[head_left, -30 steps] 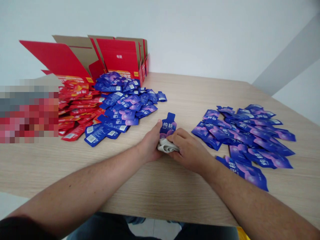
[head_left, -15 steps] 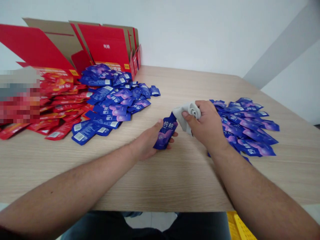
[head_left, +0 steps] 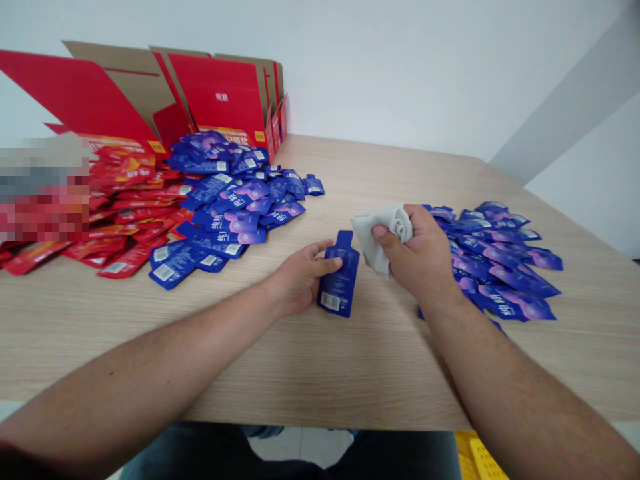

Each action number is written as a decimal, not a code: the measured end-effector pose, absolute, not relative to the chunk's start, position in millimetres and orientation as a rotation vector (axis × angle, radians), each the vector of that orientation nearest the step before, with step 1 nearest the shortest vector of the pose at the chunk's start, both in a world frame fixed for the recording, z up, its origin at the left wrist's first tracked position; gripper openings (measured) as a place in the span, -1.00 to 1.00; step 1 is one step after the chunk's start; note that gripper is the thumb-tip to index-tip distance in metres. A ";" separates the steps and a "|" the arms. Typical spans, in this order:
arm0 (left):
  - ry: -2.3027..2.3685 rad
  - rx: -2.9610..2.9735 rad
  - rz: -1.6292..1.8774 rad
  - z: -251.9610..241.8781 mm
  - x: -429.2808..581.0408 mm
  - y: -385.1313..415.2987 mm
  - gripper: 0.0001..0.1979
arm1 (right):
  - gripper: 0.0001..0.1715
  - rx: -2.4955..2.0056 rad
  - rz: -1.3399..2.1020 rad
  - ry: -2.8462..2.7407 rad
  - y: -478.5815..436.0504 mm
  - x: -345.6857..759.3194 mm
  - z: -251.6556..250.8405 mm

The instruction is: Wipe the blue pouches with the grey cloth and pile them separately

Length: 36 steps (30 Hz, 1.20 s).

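Note:
My left hand grips a blue spouted pouch by its left edge, with thumb and fingers pinching it. The pouch lies on the wooden table with its barcode side up. Just to its right, my right hand is closed around a crumpled grey cloth, held slightly above the table and touching the pouch's top corner. A spread of blue pouches lies right behind my right hand.
A bigger heap of blue pouches sits at the back left beside a pile of red pouches. Opened red cardboard boxes stand behind them against the wall. A yellow crate corner shows below the table edge.
The pouch has been turned over from its printed front to its barcode back. My right hand lifted the cloth from the pouch's lower end up to its right side.

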<state>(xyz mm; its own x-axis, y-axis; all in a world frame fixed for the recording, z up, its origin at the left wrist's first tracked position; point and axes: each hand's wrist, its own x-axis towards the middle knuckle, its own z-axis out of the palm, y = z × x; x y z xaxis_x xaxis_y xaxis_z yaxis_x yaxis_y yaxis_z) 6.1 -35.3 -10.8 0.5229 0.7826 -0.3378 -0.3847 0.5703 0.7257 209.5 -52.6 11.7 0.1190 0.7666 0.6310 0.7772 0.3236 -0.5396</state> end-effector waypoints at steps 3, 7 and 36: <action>0.806 0.678 0.732 -16.1 9.5 -33.8 -0.76 | -0.75 -1.403 -0.013 -1.645 -53.6 209.5 12.8; 0.876 0.735 0.838 -23.8 12.3 -32.4 -0.96 | -0.74 -1.368 0.009 -1.711 -54.6 208.4 13.4; 0.887 0.597 0.959 -22.1 17.7 -29.0 -0.87 | -0.76 -1.366 0.226 -2.166 -68.5 173.8 -4.4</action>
<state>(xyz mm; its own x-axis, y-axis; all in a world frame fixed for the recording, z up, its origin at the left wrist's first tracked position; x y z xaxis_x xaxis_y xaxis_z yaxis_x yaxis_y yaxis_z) 17.7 -29.0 -22.1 0.2836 0.8840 -0.3715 -0.4395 0.4642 0.7690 173.8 -68.5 -4.4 -0.3216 0.8721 0.3689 0.7770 0.4657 -0.4236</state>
